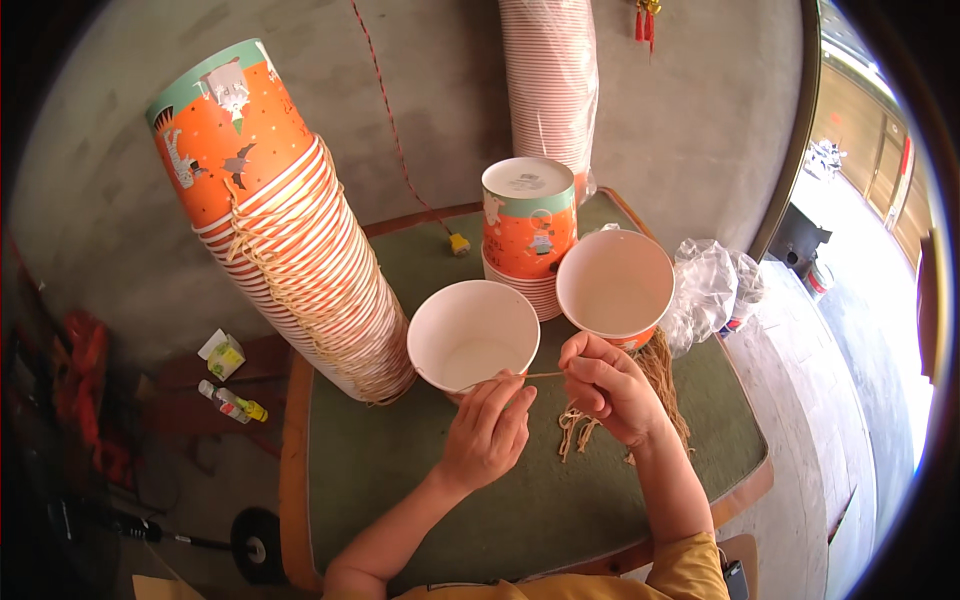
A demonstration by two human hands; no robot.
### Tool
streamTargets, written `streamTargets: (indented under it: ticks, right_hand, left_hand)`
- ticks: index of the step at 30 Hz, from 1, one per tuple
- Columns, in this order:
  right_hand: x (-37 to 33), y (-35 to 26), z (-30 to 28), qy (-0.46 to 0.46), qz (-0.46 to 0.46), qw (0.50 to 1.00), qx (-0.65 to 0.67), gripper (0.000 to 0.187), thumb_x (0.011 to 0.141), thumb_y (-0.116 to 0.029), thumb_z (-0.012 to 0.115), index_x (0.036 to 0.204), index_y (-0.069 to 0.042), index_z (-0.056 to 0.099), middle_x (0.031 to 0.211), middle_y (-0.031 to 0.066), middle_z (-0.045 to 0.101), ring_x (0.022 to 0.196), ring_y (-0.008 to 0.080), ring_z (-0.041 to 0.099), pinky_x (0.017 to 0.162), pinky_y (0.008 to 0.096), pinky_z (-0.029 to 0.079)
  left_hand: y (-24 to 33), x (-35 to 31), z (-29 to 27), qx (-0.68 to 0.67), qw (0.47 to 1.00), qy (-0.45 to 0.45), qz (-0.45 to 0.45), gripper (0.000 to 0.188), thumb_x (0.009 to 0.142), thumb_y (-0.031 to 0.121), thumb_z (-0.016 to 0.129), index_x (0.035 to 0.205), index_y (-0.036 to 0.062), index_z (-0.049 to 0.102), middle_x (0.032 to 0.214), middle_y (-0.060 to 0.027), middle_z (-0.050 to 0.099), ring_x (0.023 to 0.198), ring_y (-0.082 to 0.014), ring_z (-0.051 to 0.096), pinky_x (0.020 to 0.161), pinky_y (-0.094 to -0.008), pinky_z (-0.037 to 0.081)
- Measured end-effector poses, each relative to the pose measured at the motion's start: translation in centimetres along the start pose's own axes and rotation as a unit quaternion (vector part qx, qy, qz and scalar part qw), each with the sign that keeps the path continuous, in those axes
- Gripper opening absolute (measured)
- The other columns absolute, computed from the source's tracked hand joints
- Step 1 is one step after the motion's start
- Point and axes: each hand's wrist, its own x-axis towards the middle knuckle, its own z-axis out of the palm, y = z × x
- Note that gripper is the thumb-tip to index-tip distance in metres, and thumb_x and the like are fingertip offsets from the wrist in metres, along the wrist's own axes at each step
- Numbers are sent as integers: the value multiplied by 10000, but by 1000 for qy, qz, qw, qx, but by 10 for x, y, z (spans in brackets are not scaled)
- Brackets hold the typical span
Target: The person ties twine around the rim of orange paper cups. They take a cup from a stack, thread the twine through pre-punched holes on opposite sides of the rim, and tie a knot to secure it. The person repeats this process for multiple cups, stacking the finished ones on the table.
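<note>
A white-lined paper bucket (468, 330) stands upright on the green table, its open mouth facing me. My left hand (483, 430) is at its near rim, fingertips pressed together on a thin tan cord. The cord (545, 375) runs taut from there to my right hand (612, 385), which pinches it between thumb and fingers. Just behind my right hand is a second open paper bucket (615, 283), orange outside. A bundle of loose tan cords (660, 385) lies beside my right wrist, partly hidden by it.
To the left leans a tall nested stack of orange buckets (290, 220) with cord loops along its side. An upside-down bucket stack (528, 225) and a plastic-wrapped stack (550, 90) stand at the back. Crumpled clear plastic (705, 290) lies at the table's (420, 500) right edge.
</note>
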Motion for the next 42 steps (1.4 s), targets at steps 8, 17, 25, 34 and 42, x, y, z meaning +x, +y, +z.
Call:
streamTargets:
  ticks: [8, 17, 25, 34, 42]
  right_hand:
    - [0, 1, 3, 0, 2, 1000, -10, 74, 994, -140, 544, 1032, -79, 565, 634, -72, 445, 501, 11, 360, 476, 174, 293]
    - [0, -1, 2, 1, -4, 999, 33, 90, 1005, -147, 517, 1036, -75, 561, 616, -61, 424, 488, 16, 330, 461, 175, 276]
    - [7, 13, 1, 8, 24, 991, 133, 100, 1012, -151, 504, 1049, -68, 544, 619, -65, 384, 495, 26, 319, 452, 188, 257]
    - [9, 26, 4, 17, 50, 983, 175, 116, 1028, -185, 493, 1028, -86, 554, 605, -76, 361, 484, 34, 295, 448, 190, 246]
    - [6, 32, 23, 28, 70, 985, 154, 103, 1016, -161, 498, 1029, -75, 553, 607, -62, 376, 506, 32, 319, 450, 186, 254]
  left_hand:
    - [-5, 0, -1, 57, 993, -33, -102, 371, 804, 39, 667, 1171, 60, 618, 1031, -98, 572, 996, -288, 577, 916, -445, 420]
    - [-72, -15, -40, 13, 987, 12, -158, 93, 779, -37, 547, 800, 51, 571, 996, -111, 559, 1114, -308, 559, 999, -461, 381]
    - [-118, -34, -49, -270, 927, 54, -256, 295, 898, -162, 320, 800, 17, 533, 1206, -145, 607, 1377, -295, 452, 1135, -409, 336]
    - [-67, 0, -77, -83, 965, 127, -212, 229, 921, -105, 407, 906, -7, 612, 1125, -170, 627, 1037, -260, 619, 901, -373, 515]
    - [40, 9, -27, -514, 774, -27, -369, 282, 1010, 98, 539, 1267, 23, 450, 1179, -138, 568, 882, -137, 612, 705, -260, 519]
